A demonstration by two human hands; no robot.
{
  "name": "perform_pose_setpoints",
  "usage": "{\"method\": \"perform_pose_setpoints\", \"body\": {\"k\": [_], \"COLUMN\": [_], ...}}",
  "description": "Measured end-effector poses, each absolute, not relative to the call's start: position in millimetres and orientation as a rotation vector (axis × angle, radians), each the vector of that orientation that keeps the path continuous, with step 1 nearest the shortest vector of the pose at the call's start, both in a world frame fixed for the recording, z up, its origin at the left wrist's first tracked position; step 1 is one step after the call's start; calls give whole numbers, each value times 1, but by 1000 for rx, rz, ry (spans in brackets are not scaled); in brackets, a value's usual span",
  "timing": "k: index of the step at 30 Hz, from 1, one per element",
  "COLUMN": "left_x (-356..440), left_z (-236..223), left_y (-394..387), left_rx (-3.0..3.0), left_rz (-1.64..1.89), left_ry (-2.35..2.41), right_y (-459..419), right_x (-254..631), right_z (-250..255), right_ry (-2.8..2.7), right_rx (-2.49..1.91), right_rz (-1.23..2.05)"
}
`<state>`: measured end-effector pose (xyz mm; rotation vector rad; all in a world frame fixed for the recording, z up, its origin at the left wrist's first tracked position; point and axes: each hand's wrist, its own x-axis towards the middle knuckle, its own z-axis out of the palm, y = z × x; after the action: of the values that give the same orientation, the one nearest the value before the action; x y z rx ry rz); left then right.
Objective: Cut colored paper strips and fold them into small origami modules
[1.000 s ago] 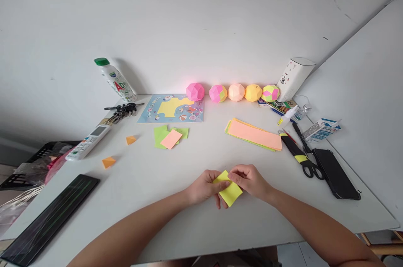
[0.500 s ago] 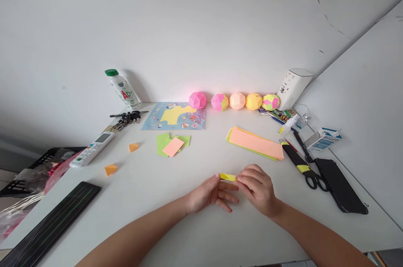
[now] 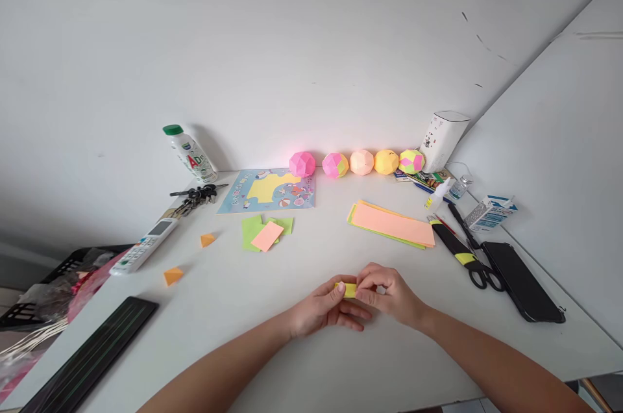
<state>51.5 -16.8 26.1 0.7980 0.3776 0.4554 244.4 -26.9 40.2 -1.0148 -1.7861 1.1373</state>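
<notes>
A small piece of yellow paper, bent to a narrow strip, is held between both hands above the front of the table. My left hand pinches its left end with thumb and index finger, while the other fingers stretch out below it. At the right end, the thumb and fingertips of my right hand are closed on the paper and cover that edge. Beyond the hands lie loose green paper pieces with a peach paper piece on top. Farther right sits a stack of long paper strips, peach uppermost.
Several faceted paper balls line the wall. Two folded orange pieces lie left, near a remote control, keys and a bottle. Scissors, a glue bottle and a black phone are right.
The yellow paper was a flat rectangle facing up; it now shows as a narrow strip. My right hand has turned and regripped its right end. The camera view has shifted a little.
</notes>
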Motion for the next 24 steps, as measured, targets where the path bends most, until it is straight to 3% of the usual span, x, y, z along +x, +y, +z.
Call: {"method": "perform_pose_setpoints", "body": {"k": [6, 14, 18, 24], "left_x": [52, 52, 51, 52], "left_z": [27, 22, 24, 30], "left_y": [-17, -16, -16, -17], "left_rx": [814, 842, 842, 910], "left_rz": [443, 444, 439, 376], "left_ry": [390, 380, 384, 469], "right_y": [-25, -23, -23, -24], "right_x": [247, 247, 246, 248], "right_z": [40, 42, 44, 45], "right_ry": [-1575, -1431, -1438, -1488], "right_rx": [-1059, -1081, -1112, -1190], "right_rz": [1521, 1672, 1604, 1212]}}
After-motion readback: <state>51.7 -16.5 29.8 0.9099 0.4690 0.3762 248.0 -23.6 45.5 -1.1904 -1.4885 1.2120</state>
